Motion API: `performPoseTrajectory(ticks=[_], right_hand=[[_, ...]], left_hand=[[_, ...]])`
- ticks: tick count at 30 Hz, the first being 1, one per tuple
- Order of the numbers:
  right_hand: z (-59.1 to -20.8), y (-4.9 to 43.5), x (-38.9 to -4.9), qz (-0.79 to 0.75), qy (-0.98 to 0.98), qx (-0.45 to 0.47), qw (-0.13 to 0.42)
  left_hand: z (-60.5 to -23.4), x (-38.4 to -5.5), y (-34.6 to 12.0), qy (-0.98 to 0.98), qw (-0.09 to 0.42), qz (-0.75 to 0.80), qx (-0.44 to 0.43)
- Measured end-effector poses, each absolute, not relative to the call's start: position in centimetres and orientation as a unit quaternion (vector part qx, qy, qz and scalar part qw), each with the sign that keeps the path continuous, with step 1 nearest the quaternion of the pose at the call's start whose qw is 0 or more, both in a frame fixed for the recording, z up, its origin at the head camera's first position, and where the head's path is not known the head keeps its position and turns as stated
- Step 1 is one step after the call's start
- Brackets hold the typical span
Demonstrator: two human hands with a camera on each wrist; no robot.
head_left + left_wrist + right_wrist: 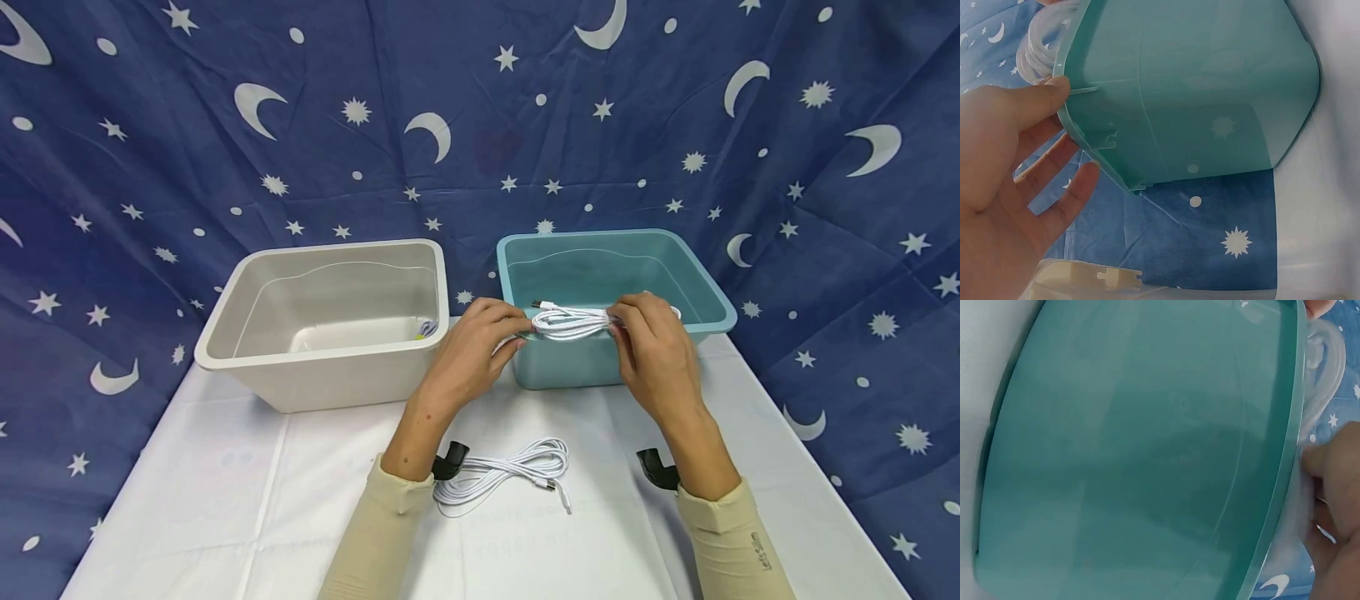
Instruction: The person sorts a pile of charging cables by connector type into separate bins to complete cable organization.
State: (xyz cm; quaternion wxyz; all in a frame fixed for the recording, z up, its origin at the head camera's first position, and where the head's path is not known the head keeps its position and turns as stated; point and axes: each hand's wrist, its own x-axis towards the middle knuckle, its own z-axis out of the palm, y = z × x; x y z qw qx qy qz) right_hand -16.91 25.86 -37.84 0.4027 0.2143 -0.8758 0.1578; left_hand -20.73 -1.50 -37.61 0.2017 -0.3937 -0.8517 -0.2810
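Left hand and right hand each pinch an end of the coiled white USB cable, held over the near rim of the teal plastic bin. Fingers hide both cable ends. Wrist views mostly show bin wall. Second white cable bundle on the white tablecloth. Something small inside the beige plastic bin, can't make it out.

left bin beside right bin at tabletop rear | left hand and right hand hold cable bundle over right bin's front rim | second cable on tabletop between forearms
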Motion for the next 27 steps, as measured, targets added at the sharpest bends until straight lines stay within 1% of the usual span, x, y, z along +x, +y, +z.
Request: performPoseTrajectory(ticks=[6, 15, 20, 27], right_hand=[[-37.3, 25.7, -16.5, 0.175, -0.872, 0.204, 0.408], [-37.3, 24.3, -16.1, 0.184, -0.869, 0.238, 0.393], [-37.2, 23.5, -15.6, 0.175, -0.868, 0.258, 0.386], [-37.1, 22.2, -14.9, 0.171, -0.857, 0.294, 0.387]], left_hand=[[-37.5, -20.7, -1.4, -0.855, 0.195, -0.276, -0.393], [-37.6, -20.7, -1.4, -0.858, 0.194, -0.274, -0.390], [-37.6, -20.6, -1.4, -0.859, 0.184, -0.279, -0.388], [-37.6, -20.4, -1.5, -0.856, 0.177, -0.286, -0.392]])
